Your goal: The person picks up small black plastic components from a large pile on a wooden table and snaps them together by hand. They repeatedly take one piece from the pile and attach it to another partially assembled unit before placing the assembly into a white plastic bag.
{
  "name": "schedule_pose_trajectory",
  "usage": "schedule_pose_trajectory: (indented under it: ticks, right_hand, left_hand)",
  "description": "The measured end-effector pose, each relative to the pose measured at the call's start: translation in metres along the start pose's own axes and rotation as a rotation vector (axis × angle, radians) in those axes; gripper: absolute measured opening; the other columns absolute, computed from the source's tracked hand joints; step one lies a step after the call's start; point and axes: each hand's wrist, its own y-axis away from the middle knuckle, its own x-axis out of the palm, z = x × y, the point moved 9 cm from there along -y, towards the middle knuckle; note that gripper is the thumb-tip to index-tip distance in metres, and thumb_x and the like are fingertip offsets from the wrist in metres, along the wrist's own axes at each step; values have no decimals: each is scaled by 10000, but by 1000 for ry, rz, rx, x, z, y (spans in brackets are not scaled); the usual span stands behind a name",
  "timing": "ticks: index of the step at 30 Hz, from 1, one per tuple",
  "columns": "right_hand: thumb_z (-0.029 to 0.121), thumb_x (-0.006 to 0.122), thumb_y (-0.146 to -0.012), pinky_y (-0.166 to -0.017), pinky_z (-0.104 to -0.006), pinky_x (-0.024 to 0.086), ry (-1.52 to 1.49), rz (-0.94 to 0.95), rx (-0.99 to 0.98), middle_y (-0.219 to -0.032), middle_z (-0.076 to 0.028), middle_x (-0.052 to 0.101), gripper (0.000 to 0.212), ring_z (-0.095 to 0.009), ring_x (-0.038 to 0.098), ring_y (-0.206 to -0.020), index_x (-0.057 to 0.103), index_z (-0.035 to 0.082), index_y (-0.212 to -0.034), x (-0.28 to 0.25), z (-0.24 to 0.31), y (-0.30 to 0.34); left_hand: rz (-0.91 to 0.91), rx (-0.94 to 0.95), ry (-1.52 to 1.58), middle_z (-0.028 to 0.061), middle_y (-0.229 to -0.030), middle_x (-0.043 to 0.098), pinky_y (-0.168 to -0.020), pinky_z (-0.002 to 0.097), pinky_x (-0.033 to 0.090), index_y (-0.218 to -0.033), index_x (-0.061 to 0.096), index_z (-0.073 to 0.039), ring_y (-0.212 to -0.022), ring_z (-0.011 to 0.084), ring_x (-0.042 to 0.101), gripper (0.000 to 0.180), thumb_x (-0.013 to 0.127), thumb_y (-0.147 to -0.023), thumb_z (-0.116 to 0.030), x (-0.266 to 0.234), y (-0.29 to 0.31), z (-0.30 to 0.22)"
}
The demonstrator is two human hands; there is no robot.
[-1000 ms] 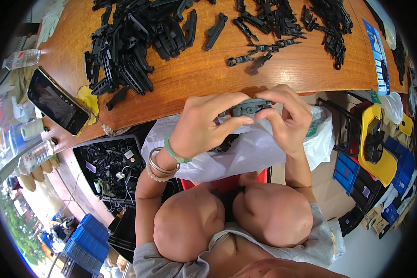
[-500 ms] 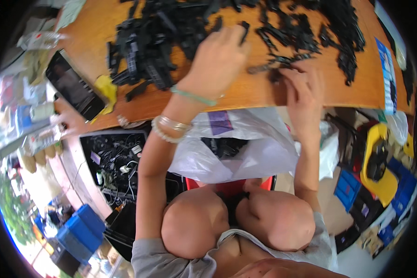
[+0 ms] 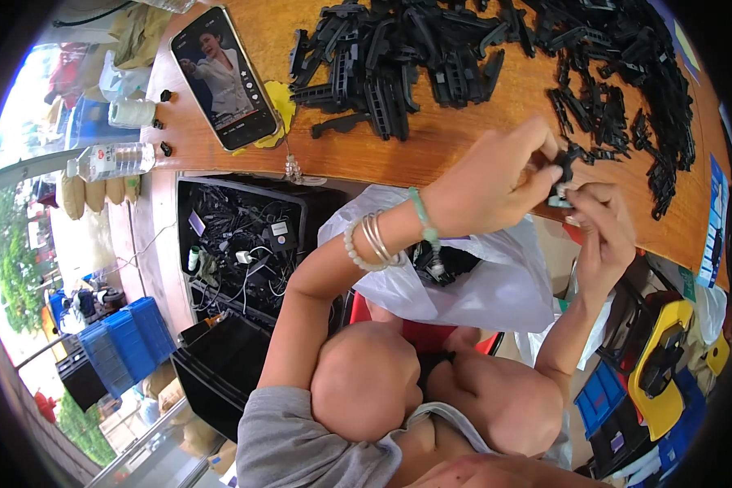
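One wooden table [image 3: 431,134] spreads ahead of both hands, w/ many pcs on it. White plastic bag [image 3: 488,293] lies below the left hand [image 3: 488,179], toward the body, and holds some black pieces [image 3: 447,262]; perhaps these are done, but I can't confirm. A heap of long black parts [image 3: 382,65] is ahead-left of left hand; another dark heap [image 3: 667,106] is ahead-right of right hand [image 3: 606,224], and small clips [image 3: 598,110] are approx. straight ahead of it. So, in my judgement, much work remains: only one pc is in handling. Left hand pinches this small black part [image 3: 568,167] betw. thumb & forefinger, just ahead of right fingertips, over table's near edge. Right hand has fingers bunched at its lower end; if they grip it, can't tell. As for hidden: heaps are cut off at top of view, bag's inside is mostly covered, fingers hide most of the part, and a tiny pale bit [image 3: 558,201] near right fingertips is unclear.
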Motion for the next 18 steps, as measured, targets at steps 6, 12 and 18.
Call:
schedule_pose_trajectory:
  ticks: [6,12,18]
  right_hand:
    - [-124,619,-746,-649,-289,508,50,-93,72,-858,-167,650,184,-227,635,-723,646,-58,-915,0,13,6]
    - [-122,663,-703,-640,-283,501,20,-187,119,-818,-150,658,205,-232,642,-725,648,-46,-892,5,7,14]
    - [-93,681,-693,-647,-288,499,-42,-141,80,-825,-144,652,200,-253,634,-731,659,-29,-882,7,2,16]
  left_hand:
    - [222,-401,298,52,-755,635,-496,196,430,-1105,585,36,-572,43,539,264,619,-878,-96,16,16,25]
    - [153,-60,-38,195,-825,609,-578,351,470,-1207,518,14,-662,315,604,439,656,-825,-152,13,32,-6]
    - [92,3,-244,206,-886,618,-635,388,482,-1190,507,21,-762,362,608,418,652,-822,-116,21,34,0]
